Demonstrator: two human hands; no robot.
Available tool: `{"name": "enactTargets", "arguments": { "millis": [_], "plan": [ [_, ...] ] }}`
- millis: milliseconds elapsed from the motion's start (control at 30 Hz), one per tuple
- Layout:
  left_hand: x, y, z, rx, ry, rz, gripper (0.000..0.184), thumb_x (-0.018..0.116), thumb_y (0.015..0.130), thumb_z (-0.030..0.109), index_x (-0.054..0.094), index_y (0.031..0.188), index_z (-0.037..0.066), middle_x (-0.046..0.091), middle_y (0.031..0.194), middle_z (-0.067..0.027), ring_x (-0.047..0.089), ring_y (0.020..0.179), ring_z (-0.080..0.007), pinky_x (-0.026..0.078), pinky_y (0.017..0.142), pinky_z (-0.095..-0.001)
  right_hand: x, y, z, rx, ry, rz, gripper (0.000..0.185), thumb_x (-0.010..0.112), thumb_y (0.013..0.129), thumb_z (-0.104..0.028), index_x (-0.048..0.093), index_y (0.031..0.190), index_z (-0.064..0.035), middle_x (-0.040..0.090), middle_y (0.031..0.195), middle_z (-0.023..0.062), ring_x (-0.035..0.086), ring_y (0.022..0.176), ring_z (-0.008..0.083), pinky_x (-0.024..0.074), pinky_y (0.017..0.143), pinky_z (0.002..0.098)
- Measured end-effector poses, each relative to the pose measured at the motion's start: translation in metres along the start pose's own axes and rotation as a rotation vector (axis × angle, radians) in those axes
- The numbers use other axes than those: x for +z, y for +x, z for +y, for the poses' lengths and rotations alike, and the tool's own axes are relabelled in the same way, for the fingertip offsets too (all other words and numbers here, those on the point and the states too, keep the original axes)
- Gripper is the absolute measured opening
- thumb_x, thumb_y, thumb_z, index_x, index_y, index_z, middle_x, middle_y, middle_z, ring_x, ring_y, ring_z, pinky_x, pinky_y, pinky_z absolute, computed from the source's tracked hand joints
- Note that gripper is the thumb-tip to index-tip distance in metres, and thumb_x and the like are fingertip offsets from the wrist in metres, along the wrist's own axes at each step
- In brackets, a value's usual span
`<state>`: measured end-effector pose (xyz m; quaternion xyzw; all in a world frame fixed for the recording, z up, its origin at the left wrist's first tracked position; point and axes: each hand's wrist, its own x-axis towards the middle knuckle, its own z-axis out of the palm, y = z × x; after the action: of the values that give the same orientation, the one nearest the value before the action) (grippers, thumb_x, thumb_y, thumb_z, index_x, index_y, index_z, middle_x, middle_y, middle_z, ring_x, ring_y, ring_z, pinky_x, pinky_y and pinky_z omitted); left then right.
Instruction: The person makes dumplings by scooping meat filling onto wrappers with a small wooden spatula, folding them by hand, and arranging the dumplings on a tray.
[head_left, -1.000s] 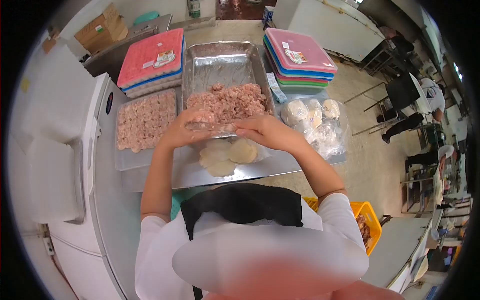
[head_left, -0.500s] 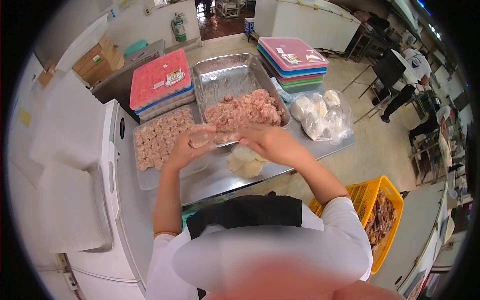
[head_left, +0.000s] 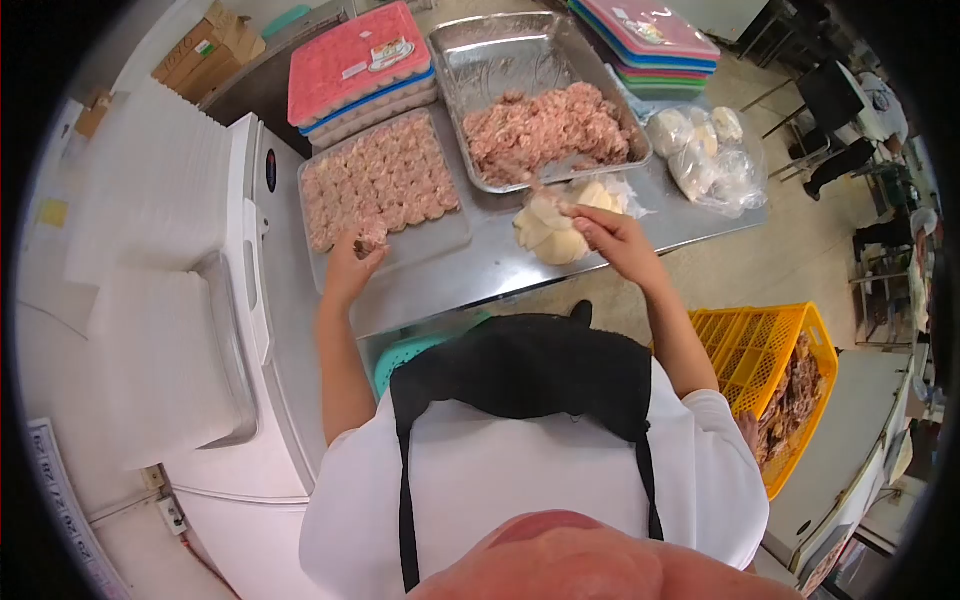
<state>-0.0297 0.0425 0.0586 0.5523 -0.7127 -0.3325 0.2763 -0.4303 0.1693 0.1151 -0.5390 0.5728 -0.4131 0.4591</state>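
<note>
My left hand (head_left: pixel 352 262) is closed around a meat dumpling (head_left: pixel 372 236) at the near edge of a clear plastic tray (head_left: pixel 445 240). Rows of similar meat dumplings (head_left: pixel 380 175) fill much of that tray. At the table's front, my right hand (head_left: pixel 618 243) pinches a thin round dumpling wrapper (head_left: pixel 550 212) over a fanned stack of wrappers (head_left: pixel 552 243). Something pinkish by its fingertips is too blurred to name. Behind the stack, a metal pan (head_left: pixel 490 62) holds a mound of ground meat (head_left: pixel 550 128).
Lidded trays (head_left: pixel 360 60) stand behind the dumplings, and stacked coloured lids (head_left: pixel 650 50) lie right of the pan. Bagged white rounds (head_left: pixel 705 160) sit at the table's right. A yellow crate (head_left: pixel 740 345) is below right; a white freezer (head_left: pixel 225 390) is left. People are at far right.
My hands have separated: the left moved with a dumpling to the tray, the right to the wrapper stack. The view has tilted down.
</note>
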Motion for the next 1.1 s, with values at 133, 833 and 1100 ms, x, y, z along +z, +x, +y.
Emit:
{"name": "enactTargets", "arguments": {
  "millis": [133,833,1100],
  "plan": [
    [0.02,0.0,-0.015,0.021,0.059,0.065,0.051,0.077,0.069,0.022,0.058,0.112,0.003,0.061,0.097,-0.0155,0.06,0.087,-0.0296,0.049,0.075,-0.0367,-0.004,-0.007,-0.004,0.031,0.077,0.065,0.033,0.058,0.094,-0.022,0.061,0.119,-0.0003,0.054,0.078,-0.0042,0.044,0.067,0.0044,0.0373,0.059,0.0198],
    [0.11,0.041,0.05,0.19,0.318,0.024,0.063,0.075,0.071,0.019,0.045,0.121,-0.005,0.05,0.112,-0.0277,0.049,0.106,-0.0429,0.043,0.088,-0.0453,-0.017,-0.038,-0.009,0.197,0.166,0.274,0.035,0.061,0.091,-0.022,0.061,0.118,0.0012,0.05,0.072,-0.0047,0.042,0.065,0.0052,0.0361,0.057,0.0211],
    [0.116,0.047,0.055,0.162,0.336,-0.035,0.066,0.075,0.071,0.019,0.044,0.122,-0.007,0.05,0.118,-0.0279,0.049,0.11,-0.0405,0.042,0.091,-0.044,-0.01,-0.041,-0.008,0.139,0.137,0.263,0.035,0.06,0.092,-0.021,0.06,0.118,0.0017,0.051,0.074,-0.0053,0.043,0.065,0.0047,0.0367,0.057,0.0207]
  ]
}}
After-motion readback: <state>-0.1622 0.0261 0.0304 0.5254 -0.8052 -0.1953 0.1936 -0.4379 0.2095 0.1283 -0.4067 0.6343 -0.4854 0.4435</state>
